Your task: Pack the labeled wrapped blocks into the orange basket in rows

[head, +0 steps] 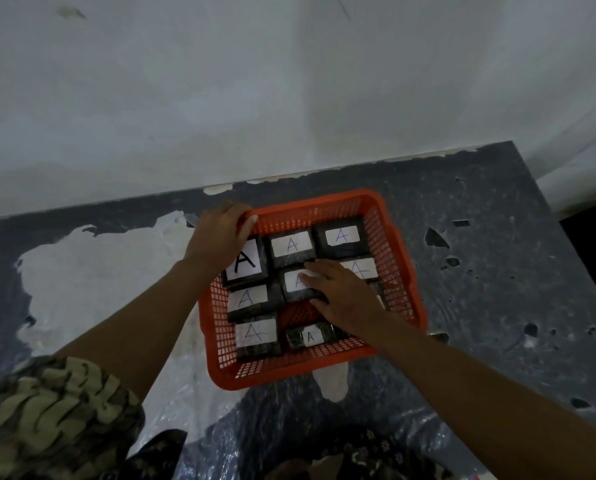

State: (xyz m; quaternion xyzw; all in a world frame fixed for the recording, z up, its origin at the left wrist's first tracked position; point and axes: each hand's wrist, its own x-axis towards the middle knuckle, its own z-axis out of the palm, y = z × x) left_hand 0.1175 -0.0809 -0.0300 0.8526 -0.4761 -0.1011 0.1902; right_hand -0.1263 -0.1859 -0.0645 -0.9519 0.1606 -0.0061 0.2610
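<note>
Nearly packed: orange basket standing near the far edge of the desk, holding dark wrapped blocks, each with a white label marked "A". Far row complete with three blocks, among them the far-middle block and the far-right block. Left column filled down to the near-left block. A small block lying at the near wall of the basket, with bare orange mesh showing just beyond it, so one gap still to close. Right side partly hidden under the arm; count there impossible to tell.

Left hand closed around the far-left corner of the basket rim, steadying it, partly over the large-letter block. Right hand flat and open, fingers pressing on the centre block, not gripping anything. Probably the last step: sliding blocks tight into rows.

Desk surface dark, badly worn, with big pale patches and some clear plastic film at the near edge. Behind it a plain whitish wall, dim light.
</note>
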